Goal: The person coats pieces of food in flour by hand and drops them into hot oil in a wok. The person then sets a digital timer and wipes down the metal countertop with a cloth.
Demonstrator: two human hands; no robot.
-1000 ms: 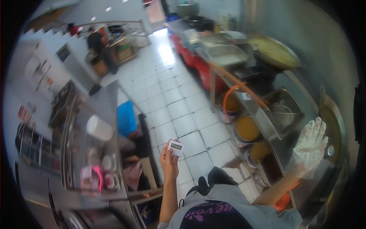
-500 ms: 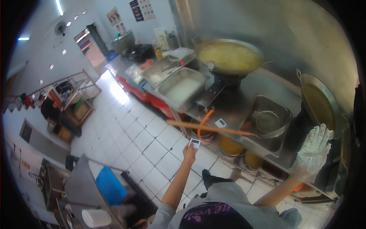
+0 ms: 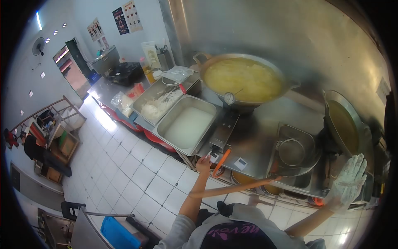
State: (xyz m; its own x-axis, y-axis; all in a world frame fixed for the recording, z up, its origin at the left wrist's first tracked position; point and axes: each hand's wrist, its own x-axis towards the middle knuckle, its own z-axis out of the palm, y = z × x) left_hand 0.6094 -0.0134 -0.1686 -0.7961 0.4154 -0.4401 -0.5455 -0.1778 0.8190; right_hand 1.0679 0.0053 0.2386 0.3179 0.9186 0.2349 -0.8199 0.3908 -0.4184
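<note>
White boxy timer [image 3: 213,158], gripped by left hand [image 3: 203,164]
Juts up-right, long axis unclear; white-smeared gloved right hand [image 3: 348,181] flat, lower right.

Two adjoining trays [image 3: 171,142] sit left of the large pan [image 3: 257,101] on the surface [image 3: 265,121]; a second pan [image 3: 342,98] stands far right, with a basin [image 3: 299,129] nearer the front between the pans (a timer [image 3: 241,163] lies to its left).

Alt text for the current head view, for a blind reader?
A person's left hand holds a white device near a steel counter; the right hand, in a white-smeared glove, is open. Beyond, a wok of foamy yellow liquid stands near trays of white powder and milky liquid.
</note>
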